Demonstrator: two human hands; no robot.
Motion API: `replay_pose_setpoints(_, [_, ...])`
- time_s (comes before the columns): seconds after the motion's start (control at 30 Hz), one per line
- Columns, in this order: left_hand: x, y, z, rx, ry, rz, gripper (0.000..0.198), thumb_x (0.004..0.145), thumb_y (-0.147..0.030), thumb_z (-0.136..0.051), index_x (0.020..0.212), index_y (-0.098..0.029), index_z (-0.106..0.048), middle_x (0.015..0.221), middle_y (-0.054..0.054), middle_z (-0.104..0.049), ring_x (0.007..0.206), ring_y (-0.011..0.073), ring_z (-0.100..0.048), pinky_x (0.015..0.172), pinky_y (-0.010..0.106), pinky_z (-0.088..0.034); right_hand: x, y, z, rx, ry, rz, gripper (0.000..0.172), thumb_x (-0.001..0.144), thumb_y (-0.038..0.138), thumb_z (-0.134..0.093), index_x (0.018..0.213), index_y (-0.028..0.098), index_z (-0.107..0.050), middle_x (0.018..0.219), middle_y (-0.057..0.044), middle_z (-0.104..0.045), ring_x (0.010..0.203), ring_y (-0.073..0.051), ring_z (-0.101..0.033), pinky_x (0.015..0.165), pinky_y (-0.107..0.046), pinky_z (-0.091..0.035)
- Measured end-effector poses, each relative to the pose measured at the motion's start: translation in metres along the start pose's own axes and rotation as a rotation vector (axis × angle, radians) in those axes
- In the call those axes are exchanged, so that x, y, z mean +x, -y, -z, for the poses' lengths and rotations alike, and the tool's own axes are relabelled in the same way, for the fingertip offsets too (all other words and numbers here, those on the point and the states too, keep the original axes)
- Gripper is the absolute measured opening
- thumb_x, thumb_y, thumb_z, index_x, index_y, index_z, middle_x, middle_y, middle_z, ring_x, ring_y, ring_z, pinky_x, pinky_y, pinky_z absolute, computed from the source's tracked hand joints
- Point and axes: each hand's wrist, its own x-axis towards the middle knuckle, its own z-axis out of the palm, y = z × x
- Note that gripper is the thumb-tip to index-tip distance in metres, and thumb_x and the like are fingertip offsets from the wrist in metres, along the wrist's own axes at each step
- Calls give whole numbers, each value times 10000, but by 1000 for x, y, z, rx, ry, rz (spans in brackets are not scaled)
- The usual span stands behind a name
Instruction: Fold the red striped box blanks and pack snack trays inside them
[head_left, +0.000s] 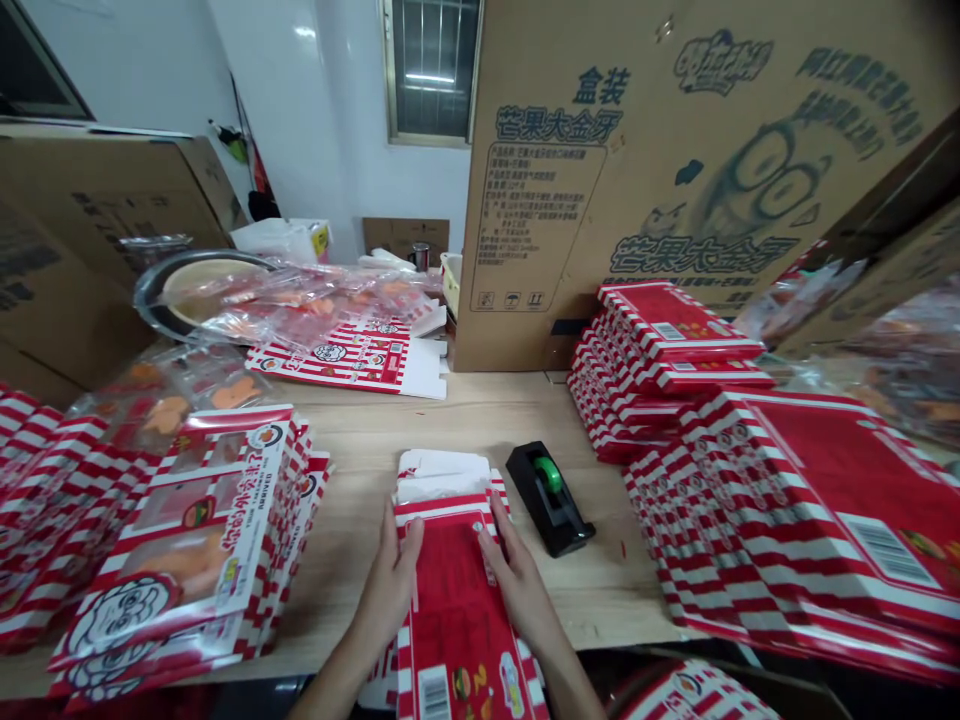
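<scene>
Head view — red carton (457, 610) — lengthwise forward

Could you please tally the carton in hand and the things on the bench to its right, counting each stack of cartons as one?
Red-striped carton in hand: 1
Tape dispenser: 1
Stacks of flat red-striped cartons: 2
Total: 4

Left hand (386, 590) and right hand (517, 590), both bare

Of the two, the right hand sits nearer the tape dispenser (550, 498) and the left hand farther from it. Both hands are slim, with long, thin fingers (390, 535) and short fingernails. The bare forearms (337, 670) narrow toward the wrists and run off the bottom edge of the view.
</scene>
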Motion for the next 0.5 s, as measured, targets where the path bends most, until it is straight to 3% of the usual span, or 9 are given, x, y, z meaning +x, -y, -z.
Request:
replay_pose_setpoints(0.1, [-8,-16,-3,-37,34,-47,540,847,-485,-413,1301,-203,-334,1342,106,-444,1255,228,-388,1034,356,-308,-10,11,-9,21,-79,55,639,772,484,-564,1337,251,-378,1381,-56,-425,1295,-238,-337,1034,-404,-331])
replay_pose_setpoints(0.17, [-11,-27,-1,6,41,-102,445,847,-451,-438,1222,-211,-425,1266,84,-517,1177,218,-464,983,322,-359,-17,19,-8,34,-179,124,606,785,471,-552,1323,247,-387,1388,-63,-411,1280,-234,-361,1025,-387,-342])
replay_pose_setpoints(0.23, [-13,-35,3,75,84,-141,336,843,-438,-451,1058,-198,-545,1120,69,-603,1048,212,-541,913,295,-400,-23,27,-4,3,-245,157,513,786,473,-546,1234,233,-485,1321,-73,-487,1213,-237,-441,996,-367,-368])
replay_pose_setpoints(0.33, [-17,-40,8,115,190,-132,337,845,-457,-433,834,-172,-614,822,45,-652,777,181,-584,750,258,-445,-26,36,5,-109,-254,161,346,764,498,-551,884,190,-654,958,-67,-667,931,-223,-592,836,-307,-461])
replay_pose_setpoints(0.4, [-19,-40,9,95,220,-102,364,834,-467,-451,720,-162,-612,697,28,-622,679,162,-557,675,240,-441,-28,39,11,-137,-222,144,365,769,513,-532,664,177,-627,703,-35,-643,692,-181,-588,654,-258,-479])
replay_pose_setpoints(0.47, [-18,-41,8,3,258,-35,347,818,-450,-492,668,-158,-607,663,19,-607,660,152,-551,662,233,-439,-29,41,15,-105,-202,112,370,773,508,-533,623,177,-601,606,-11,-596,587,-155,-550,555,-234,-452])
replay_pose_setpoints(0.5, [-17,-41,7,-89,283,9,302,810,-426,-515,709,-162,-622,690,17,-619,672,150,-561,674,235,-444,-30,43,17,-60,-186,94,332,771,497,-547,696,182,-621,628,-9,-606,598,-157,-558,553,-233,-452])
